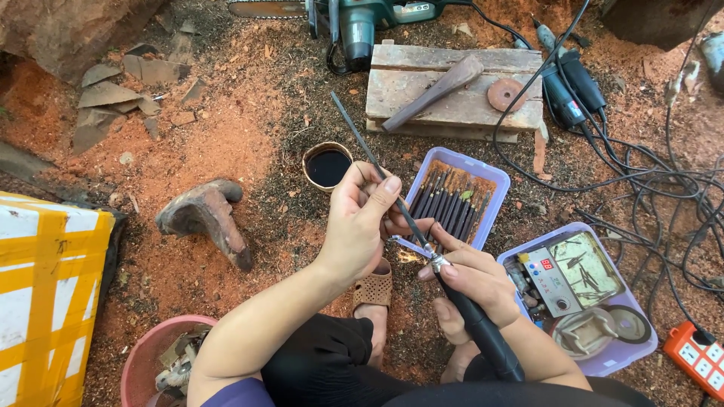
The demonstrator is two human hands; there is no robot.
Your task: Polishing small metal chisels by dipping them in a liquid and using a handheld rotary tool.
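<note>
file: a long thin metal file (377,162) sticks up and away from the hands, over the sawdust ground (226,151); its near end goes into the tip of the tool.
tool: a black pen-shaped tool (475,320) with a silver tip, slanting down toward the person's lap.
left hand: the left hand (360,218) is closed around the file near its low end, thumb on top.
right hand: the right hand (475,275) is wrapped tight around the black tool, just behind the silver tip.
tray: a purple tray (494,185) full of dark files lies just behind the hands.
box: a second purple box (637,339), to the right, holds a small grey meter and round parts.
cup: a small round cup (327,164) of dark liquid stands left of the tray.
boards: wooden boards (452,98) lie farther back, with a wood piece and a round disc on top.
cords: black cords (664,188) tangle on the right.
</note>
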